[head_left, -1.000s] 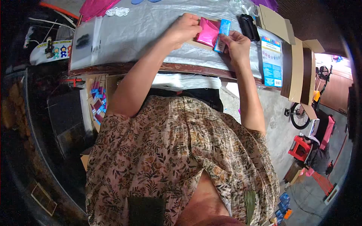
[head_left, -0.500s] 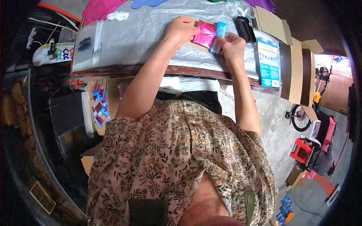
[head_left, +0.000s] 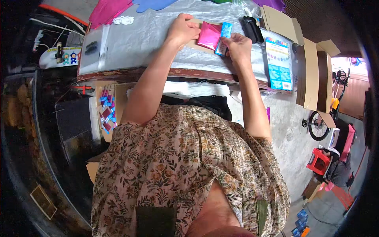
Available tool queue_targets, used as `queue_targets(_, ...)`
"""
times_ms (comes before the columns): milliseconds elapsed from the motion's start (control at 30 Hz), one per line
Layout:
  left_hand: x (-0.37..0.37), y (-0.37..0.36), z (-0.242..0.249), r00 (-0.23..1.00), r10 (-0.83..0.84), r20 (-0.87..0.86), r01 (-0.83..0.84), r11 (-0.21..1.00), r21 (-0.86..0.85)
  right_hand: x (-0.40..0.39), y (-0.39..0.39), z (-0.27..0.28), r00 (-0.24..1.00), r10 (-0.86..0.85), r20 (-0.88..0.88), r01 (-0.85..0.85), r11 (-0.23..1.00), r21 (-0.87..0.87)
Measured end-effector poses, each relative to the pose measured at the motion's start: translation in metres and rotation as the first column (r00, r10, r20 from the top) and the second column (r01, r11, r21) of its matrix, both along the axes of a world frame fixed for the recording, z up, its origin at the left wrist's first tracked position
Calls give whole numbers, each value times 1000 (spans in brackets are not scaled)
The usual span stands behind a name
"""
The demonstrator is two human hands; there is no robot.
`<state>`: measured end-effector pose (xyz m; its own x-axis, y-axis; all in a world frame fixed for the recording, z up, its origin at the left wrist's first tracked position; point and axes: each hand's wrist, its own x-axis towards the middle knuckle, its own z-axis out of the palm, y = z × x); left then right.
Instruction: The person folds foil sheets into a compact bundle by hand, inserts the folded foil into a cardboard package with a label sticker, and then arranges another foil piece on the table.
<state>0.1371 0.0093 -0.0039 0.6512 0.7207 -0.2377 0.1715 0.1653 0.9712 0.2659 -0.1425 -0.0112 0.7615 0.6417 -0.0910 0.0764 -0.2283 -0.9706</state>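
A shiny pink foil packet (head_left: 209, 35) lies on a flat piece of brown cardboard (head_left: 194, 44) on the table. My left hand (head_left: 183, 31) rests at the cardboard's left end, its thumb apart from the fingers and nothing visible between them. My right hand (head_left: 239, 46) pinches a narrow blue printed card (head_left: 226, 31) between thumb and fingers. That card stands along the packet's right side, overlapping its edge.
Silvery sheeting (head_left: 134, 47) covers the table. Right of my hands are a black case (head_left: 252, 29), a blue-and-white printed package (head_left: 278, 65) and open cardboard boxes (head_left: 308, 75). White cord (head_left: 124, 19) lies back left. A box below holds several small packets (head_left: 106, 112).
My left hand has drawn back left from the pink packet's edge. The packet, card and right hand appear slightly further left in view, as the whole view has shifted a little.
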Motion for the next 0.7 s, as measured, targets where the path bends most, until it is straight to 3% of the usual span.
queue_targets(200,-1,3,-12,996,40,-74,-25,982,187,-3,-3,3,999,7,-35,-6,1000,25)
queue_targets(300,-2,7,-10,977,59,-203,23,925,380,-3,-2,3,999,10,-32,-10,1000,18)
queue_targets(467,-5,3,2,962,100,-255,38,874,485,-2,-2,1,1000,10,-7,-10,1000,7)
queue_targets(567,-8,0,7,941,137,-308,148,654,742,-2,-2,1,1000,6,-11,-5,1000,16)
queue_targets(600,-10,3,6,941,137,-308,148,654,742,-2,-2,3,1000,2,-18,-1,1000,22)
queue_targets(700,-21,13,3,969,101,-223,148,484,863,-1,-2,5,1000,-5,-20,6,1000,30)
